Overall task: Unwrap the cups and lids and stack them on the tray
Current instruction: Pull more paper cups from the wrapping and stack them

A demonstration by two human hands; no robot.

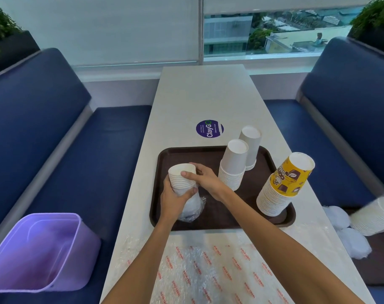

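Observation:
A stack of white paper cups [182, 175], rims down in a clear plastic wrap [192, 208], is held over the left part of the brown tray [208, 153]. My left hand [174, 199] grips the wrapped lower part of the stack. My right hand [203, 175] holds the bare upper cups, with fingers curled round them. On the tray stand two white cup stacks [232, 165] [250, 147] and, at its right edge, a stack topped by a yellow printed cup [285, 183].
A purple bin [36, 252] sits on the left blue bench. Bubble wrap with red print [208, 273] covers the near table. On the right seat lie white lids [349, 233] and another cup stack [375, 216]. A round purple sticker [209, 129] marks the table.

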